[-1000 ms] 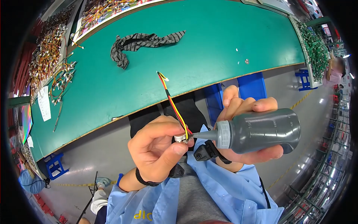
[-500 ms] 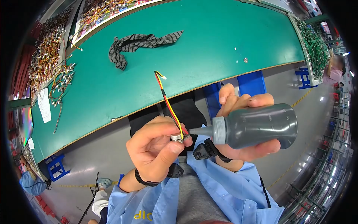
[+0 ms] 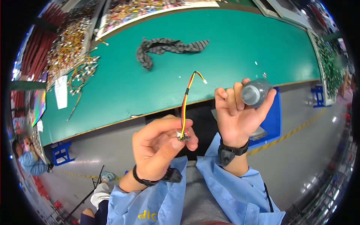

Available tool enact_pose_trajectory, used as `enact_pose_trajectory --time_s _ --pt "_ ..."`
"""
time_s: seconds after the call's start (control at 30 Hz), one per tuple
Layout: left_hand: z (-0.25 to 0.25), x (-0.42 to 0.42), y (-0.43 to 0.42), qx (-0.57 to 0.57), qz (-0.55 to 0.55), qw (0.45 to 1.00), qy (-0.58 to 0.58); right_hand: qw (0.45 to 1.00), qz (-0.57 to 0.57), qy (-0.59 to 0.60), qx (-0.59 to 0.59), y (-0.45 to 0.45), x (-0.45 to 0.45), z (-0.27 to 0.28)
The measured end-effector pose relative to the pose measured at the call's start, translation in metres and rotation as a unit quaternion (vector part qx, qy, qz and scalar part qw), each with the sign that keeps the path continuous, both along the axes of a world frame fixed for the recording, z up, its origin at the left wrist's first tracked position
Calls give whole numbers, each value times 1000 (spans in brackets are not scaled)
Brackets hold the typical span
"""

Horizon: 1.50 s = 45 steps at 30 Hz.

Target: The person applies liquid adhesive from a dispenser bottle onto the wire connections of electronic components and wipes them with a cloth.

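Pinching a small metal part [image 3: 182, 134] between thumb and fingers, the left hand [image 3: 159, 144] sits just short of the bench [image 3: 232, 41]; wired end shows, joints too small to read from where I stand; I'd say a light, steady pinch on the body suits it, no thumb pressure on the joints; red and yellow wires [image 3: 184, 108] rise from it; best let them stand free, no tug at the root; right hand [image 3: 238, 118] is palm up, fingers and thumb wrapped round a grey bottle [image 3: 263, 88], nozzle [image 3: 248, 93] well apart from the part; soft grip seems wise, a hard squeeze could push contents out; white connector [image 3: 205, 81] hangs over the bench, better clear of that nozzle; beyond it a striped cloth [image 3: 168, 45] lies crumpled; farthest, heaped wired parts [image 3: 150, 9].
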<state>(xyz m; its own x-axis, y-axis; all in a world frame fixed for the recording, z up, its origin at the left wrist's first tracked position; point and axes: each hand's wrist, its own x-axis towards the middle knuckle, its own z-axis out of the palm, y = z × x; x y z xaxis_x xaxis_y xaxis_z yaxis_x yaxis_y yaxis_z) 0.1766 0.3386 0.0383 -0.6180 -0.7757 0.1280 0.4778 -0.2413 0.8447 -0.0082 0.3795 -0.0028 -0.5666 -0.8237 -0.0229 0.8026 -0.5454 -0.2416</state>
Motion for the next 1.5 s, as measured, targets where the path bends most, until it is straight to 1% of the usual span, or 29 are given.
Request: enact_pose_trajectory --time_s 0.07,0.1,0.13,0.2,0.23,0.27,0.33,0.37,0.43,0.47,0.5,0.57,0.6,0.63,0.67,0.7,0.73,0.77,0.83,0.87,0.97,1.0,1.13,1.2,1.3,1.33,1.37,1.43,1.5 --pt "18 11 -13 -42 35 998 -41 995 60 -68 -41 -8 4 1" --pt "30 21 -23 -139 78 977 -140 994 72 -72 -50 -12 6 3" --pt "41 30 -35 -232 118 937 -235 980 116 -133 -92 -14 7 6" --pt "62 45 -68 -393 160 830 -362 934 191 -251 -167 -15 8 12" --pt "71 42 -83 -405 177 805 -396 932 192 -254 -170 -15 9 14" --pt "78 37 -99 -416 194 778 -429 903 232 -284 -225 -16 11 16" --pt "86 26 -140 -443 155 752 -463 829 305 -334 -328 -18 16 20" --pt "85 19 -164 -470 125 735 -472 831 300 -334 -328 -18 19 23" --pt "78 0 -214 -522 82 696 -487 736 370 -395 -406 -17 24 28" --pt "70 -13 -237 -547 69 673 -494 742 361 -392 -406 -16 22 32" --pt "60 -30 -257 -549 59 677 -487 738 387 -378 -403 -14 19 36" --pt "40 -64 -286 -622 47 646 -441 742 401 -361 -398 -14 20 36" --pt "33 -80 -296 -622 37 651 -434 711 385 -367 -460 -17 23 33" --pt "27 -98 -304 -626 18 635 -452 677 368 -370 -520 -17 22 30" --pt "21 -115 -311 -631 -1 618 -469 685 359 -365 -518 -14 17 31" --pt "14 -129 -314 -636 -20 600 -485 712 360 -365 -480 -10 11 36" --pt "7 -141 -317 -638 -28 605 -475 738 360 -363 -441 -6 5 43" --pt "-2 -153 -322 -624 -31 627 -466 763 358 -360 -401 -3 -3 46" --pt "-19 -171 -331 -590 -35 670 -449 772 337 -361 -400 0 -11 45" --pt "-25 -177 -337 -590 -41 673 -443 769 330 -371 -403 -1 -12 44" --pt "-42 -177 -350 -616 -47 629 -473 764 316 -391 -406 1 -18 41" --pt "-46 -177 -352 -614 -48 629 -474 759 314 -395 -411 0 -21 41" --pt "-55 -170 -352 -628 0 609 -484 754 324 -391 -415 -1 -24 35" --pt "-60 -170 -350 -655 23 571 -493 753 335 -385 -415 -3 -22 29" --pt "-55 -175 -355 -696 53 533 -479 667 347 -373 -543 -11 -10 21" --pt "-58 -175 -359 -718 65 517 -461 664 351 -380 -540 -10 -9 24" --pt "-67 -169 -359 -736 72 503 -448 687 318 -416 -504 -3 -7 31" --pt "-61 -164 -340 -756 132 516 -381 710 266 -489 -432 2 -6 43" --pt "-13 -153 -297 -721 109 510 -456 767 283 -424 -390 -3 -15 26"
